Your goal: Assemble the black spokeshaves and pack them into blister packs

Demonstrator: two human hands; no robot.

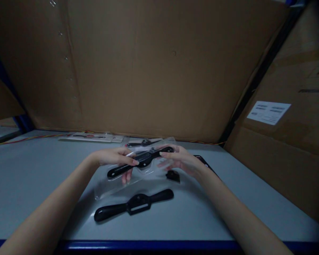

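Both hands hold a black spokeshave with clear plastic packaging around or under it, tilted above the table. My left hand grips it left of the middle, thumb on top and fingers showing through the plastic. Near its right end, my right hand pinches it with the thumb on top. A second black spokeshave body lies on the table in front, its slot facing me. Under my right hand sits a small dark metal piece, partly in shadow.
Behind the hands lies another dark tool, partly covered by plastic. A flat package rests at the back left by a red-yellow cord. A dark phone-like object is partly hidden by my right arm. Cardboard walls enclose the table.
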